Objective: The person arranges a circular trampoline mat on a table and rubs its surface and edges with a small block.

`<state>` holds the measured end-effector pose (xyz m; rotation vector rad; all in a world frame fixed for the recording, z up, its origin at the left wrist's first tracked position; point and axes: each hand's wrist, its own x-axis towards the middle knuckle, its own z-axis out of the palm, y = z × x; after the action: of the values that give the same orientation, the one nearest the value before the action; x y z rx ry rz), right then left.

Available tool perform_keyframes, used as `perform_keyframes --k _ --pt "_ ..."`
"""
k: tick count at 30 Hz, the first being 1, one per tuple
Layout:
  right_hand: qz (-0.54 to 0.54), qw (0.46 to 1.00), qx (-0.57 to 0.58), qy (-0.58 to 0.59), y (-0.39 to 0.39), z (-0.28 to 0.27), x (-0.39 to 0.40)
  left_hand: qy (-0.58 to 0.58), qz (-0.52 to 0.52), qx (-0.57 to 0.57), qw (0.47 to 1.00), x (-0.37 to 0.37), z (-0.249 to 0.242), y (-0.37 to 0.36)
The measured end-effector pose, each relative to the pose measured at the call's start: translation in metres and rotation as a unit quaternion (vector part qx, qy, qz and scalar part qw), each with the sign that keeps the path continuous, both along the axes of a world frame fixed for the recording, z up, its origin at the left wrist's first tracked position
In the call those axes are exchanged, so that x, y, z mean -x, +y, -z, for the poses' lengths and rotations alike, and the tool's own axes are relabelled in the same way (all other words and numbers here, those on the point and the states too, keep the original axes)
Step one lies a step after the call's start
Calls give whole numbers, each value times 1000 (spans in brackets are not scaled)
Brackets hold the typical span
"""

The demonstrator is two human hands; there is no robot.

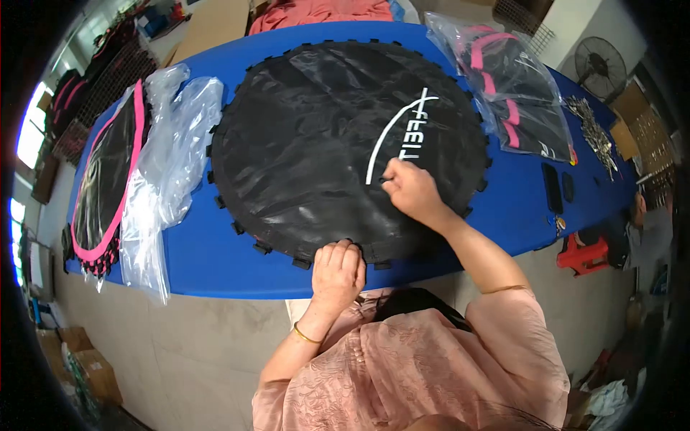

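Observation:
A large round black trampoline mat (302, 144) lies flat on a blue-covered table (208, 269). Small black loops run around its rim, and a white logo (412, 133) with a curved stroke is printed on its right half. My left hand (338, 269) has its fingers closed together on the mat's near edge; the fingertips are partly hidden. Over the lower end of the logo, my right hand (412, 190) is closed in a pinch. Something small and dark shows at its fingertips, too small to name.
Left of the mat are clear plastic bags (169, 154) and a folded black-and-pink mat (111, 179). Bagged black-and-pink pieces (514, 86) lie at the right, near a pile of metal parts (595, 133) and a black phone (551, 188). A red stool (583, 253) stands beyond the table.

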<state>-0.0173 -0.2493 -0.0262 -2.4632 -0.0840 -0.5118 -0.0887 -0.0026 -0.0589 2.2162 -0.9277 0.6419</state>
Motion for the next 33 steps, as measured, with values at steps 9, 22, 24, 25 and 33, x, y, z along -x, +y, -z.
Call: perform_keyframes --k 9,22,24,25,33 --pt "-71 997 28 -7 27 -3 29 3 -19 -14 1000 2 -5 0" --pt "258 962 87 31 -152 9 13 -1 -11 -29 1000 2 -8 -2" --pt "265 959 95 27 -153 12 13 18 -7 -60 998 6 -15 -1" --pt "267 958 102 24 -152 14 13 40 -4 -77 996 8 -15 1" --pt "258 961 92 35 -151 11 20 51 9 -127 991 7 -23 8"
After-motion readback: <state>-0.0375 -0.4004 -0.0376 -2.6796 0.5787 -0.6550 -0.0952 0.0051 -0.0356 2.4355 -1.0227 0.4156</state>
